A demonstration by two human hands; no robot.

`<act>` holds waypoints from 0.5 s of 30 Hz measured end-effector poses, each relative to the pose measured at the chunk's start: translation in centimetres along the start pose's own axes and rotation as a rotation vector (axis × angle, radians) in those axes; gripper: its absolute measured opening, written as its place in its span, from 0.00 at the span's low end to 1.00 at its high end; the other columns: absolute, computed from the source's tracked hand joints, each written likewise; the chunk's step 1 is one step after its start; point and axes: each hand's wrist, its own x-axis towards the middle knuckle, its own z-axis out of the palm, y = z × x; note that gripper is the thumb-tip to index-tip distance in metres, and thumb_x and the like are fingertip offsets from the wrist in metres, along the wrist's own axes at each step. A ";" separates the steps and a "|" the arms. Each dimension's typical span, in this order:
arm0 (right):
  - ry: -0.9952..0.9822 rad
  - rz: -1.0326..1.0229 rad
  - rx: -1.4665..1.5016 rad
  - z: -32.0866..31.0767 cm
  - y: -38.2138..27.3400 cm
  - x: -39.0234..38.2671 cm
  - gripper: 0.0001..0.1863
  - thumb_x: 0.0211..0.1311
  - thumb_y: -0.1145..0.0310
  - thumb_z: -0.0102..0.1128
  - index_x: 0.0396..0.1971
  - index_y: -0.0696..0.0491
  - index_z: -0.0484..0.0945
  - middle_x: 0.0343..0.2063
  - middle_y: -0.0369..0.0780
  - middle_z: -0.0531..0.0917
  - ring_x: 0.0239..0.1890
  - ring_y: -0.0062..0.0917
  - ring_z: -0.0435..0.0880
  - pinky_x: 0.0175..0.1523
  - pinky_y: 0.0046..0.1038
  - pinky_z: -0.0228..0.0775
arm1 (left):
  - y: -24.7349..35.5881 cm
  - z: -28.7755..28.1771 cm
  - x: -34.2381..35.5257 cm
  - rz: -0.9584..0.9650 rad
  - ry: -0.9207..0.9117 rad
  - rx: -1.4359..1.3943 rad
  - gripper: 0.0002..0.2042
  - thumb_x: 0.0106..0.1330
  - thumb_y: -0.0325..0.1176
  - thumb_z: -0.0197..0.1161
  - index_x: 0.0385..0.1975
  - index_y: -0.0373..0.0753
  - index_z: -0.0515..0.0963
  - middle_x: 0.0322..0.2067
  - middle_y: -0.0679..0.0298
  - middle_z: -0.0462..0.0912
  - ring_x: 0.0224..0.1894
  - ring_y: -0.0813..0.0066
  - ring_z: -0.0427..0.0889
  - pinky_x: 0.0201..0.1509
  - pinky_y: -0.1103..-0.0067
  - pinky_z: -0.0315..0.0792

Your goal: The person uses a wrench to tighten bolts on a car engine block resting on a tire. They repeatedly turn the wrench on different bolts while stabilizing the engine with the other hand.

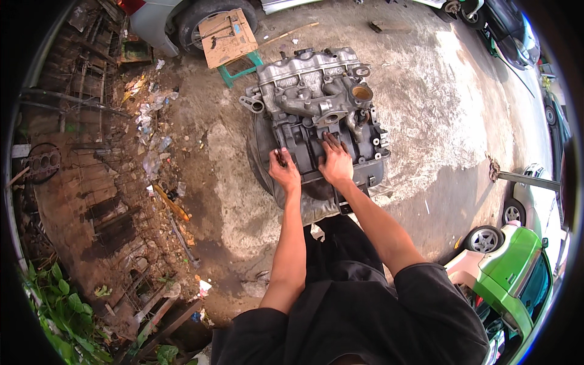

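Observation:
A grey metal engine point(304, 111) lies right in front of me, with a ribbed cover along its far side and a pipe-like manifold across the middle. A round opening point(362, 92) with a brownish inside sits at its upper right. My left hand point(285, 172) is at the engine's near left edge, fingers curled in toward the thumb; whatever is between them is too small to make out. Beside it, my right hand point(336, 163) rests on the dark side of the block below the manifold, fingers stretched forward. Its fingertips are partly lost against the dark metal.
Beyond the engine stands a low stool with a wooden top point(228, 38) and green legs, tools lying on it. Litter and broken boards point(91, 201) line the left side. A green vehicle point(508, 258) is at the right, a pale car point(155, 24) at the far left.

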 end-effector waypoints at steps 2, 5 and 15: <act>0.002 0.004 0.000 0.1 0.0 0.0 0.28 0.54 0.71 0.59 0.59 0.48 0.77 0.69 0.39 0.71 0.73 0.31 0.66 0.76 0.42 0.57 | 0.1 -0.1 0.0 -0.016 0.017 0.022 0.19 0.75 0.42 0.59 0.29 0.30 0.70 0.18 0.61 0.64 0.22 0.70 0.61 0.28 0.71 0.61; -0.040 0.019 -0.017 0.2 0.1 0.1 0.30 0.56 0.68 0.60 0.62 0.45 0.75 0.71 0.35 0.69 0.74 0.26 0.63 0.78 0.42 0.53 | 0.1 -0.1 -0.2 -0.018 0.059 0.085 0.25 0.78 0.47 0.54 0.25 0.30 0.68 0.16 0.60 0.65 0.20 0.70 0.61 0.26 0.69 0.60; -0.009 0.005 0.001 0.1 0.0 -0.1 0.30 0.54 0.70 0.59 0.61 0.47 0.75 0.70 0.38 0.71 0.73 0.30 0.65 0.77 0.42 0.55 | 0.6 0.4 -0.7 -0.141 0.177 -0.084 0.36 0.81 0.58 0.40 0.17 0.31 0.69 0.14 0.63 0.68 0.19 0.73 0.64 0.27 0.70 0.60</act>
